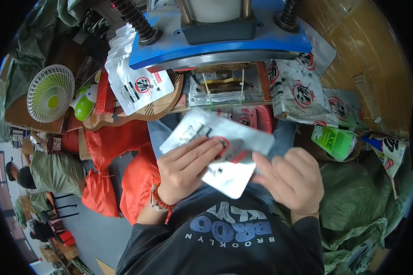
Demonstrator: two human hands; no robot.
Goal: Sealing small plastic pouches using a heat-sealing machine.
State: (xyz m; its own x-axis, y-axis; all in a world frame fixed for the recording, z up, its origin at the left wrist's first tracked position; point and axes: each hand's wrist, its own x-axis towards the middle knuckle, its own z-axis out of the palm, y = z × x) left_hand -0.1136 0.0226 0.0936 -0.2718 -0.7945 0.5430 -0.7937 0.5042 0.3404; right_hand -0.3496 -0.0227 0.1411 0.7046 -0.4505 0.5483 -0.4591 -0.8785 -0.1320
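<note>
Gripping at least one silver pouch [229, 160] beneath the fingers of the left hand [183, 167]; curling the right hand [294, 185] at its right edge, pinch unclear. Seemingly mid-handling, with done and left impossible to tell apart. Beyond the grip, one blue press [225, 47]; beyond and left, stacked pouches [135, 87], uncountably overlapped, and one fan [53, 94].

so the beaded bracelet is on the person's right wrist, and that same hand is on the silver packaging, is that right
Not quite, the side is wrong: the head view shows the beaded bracelet on the left wrist. That left hand is indeed on the silver packaging.
</note>
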